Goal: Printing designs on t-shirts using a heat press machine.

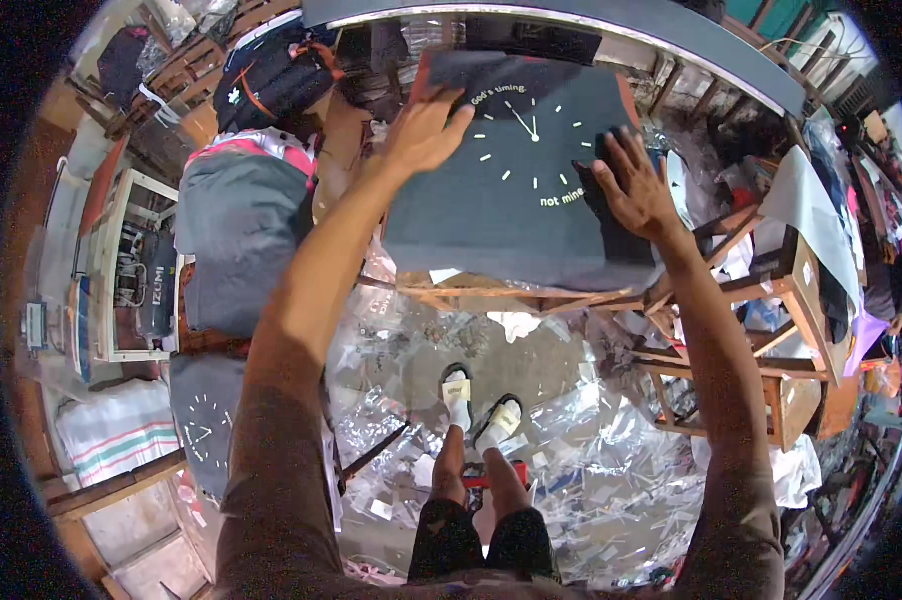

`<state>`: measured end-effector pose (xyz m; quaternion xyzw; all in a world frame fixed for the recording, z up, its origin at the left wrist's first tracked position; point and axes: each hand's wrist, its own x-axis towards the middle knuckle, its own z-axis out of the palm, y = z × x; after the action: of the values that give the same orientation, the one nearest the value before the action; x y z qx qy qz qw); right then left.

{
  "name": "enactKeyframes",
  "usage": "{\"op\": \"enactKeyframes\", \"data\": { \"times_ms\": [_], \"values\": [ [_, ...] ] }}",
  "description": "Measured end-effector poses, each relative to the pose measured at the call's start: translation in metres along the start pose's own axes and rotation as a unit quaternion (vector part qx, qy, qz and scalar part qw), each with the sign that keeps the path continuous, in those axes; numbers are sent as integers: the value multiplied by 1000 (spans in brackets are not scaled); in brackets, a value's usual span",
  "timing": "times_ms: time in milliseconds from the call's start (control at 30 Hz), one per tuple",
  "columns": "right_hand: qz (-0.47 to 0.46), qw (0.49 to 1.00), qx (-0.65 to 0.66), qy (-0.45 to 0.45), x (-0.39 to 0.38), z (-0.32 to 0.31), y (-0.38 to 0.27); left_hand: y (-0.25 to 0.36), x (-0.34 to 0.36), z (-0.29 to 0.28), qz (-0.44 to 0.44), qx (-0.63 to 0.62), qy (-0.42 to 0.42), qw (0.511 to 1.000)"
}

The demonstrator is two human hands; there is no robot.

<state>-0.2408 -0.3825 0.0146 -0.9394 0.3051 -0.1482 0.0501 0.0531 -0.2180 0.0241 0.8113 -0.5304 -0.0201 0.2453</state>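
Floor [556, 370], at six o'clock, strewn with plastic scraps [616, 445]; wooden bench [511, 299], at twelve, bearing one dark grey garment [471, 225], laid flat, with a pale clock print [535, 137]. Left hand [433, 135]: grip open, palm down at the garment's ten o'clock side; right hand [635, 190]: grip open, fingers spread at its three o'clock edge, contact uncertain. Grey cloth pile [239, 225], at ten o'clock, beside the left forearm [316, 270].

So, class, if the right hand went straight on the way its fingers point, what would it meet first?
Probably the upper right part of the flat, dark grey fabric with white clock print; depth is unclear, so the right hand may be touching it.
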Motion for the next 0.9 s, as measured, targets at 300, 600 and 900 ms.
{"op": "enactKeyframes", "data": {
  "times_ms": [300, 600, 900],
  "values": [
    [10, 999, 5, -49, 6, -1, -12, -104, 116, 31, 34, 135, -34, 990],
    [-11, 998, 12, -58, -3, -6, -10, -57, 77, 31, 96, 222, -20, 970],
    [-27, 998, -13, -57, -32, -30, -44, 19, -54, -27, 143, 129, 3, 981]
  ]
}}
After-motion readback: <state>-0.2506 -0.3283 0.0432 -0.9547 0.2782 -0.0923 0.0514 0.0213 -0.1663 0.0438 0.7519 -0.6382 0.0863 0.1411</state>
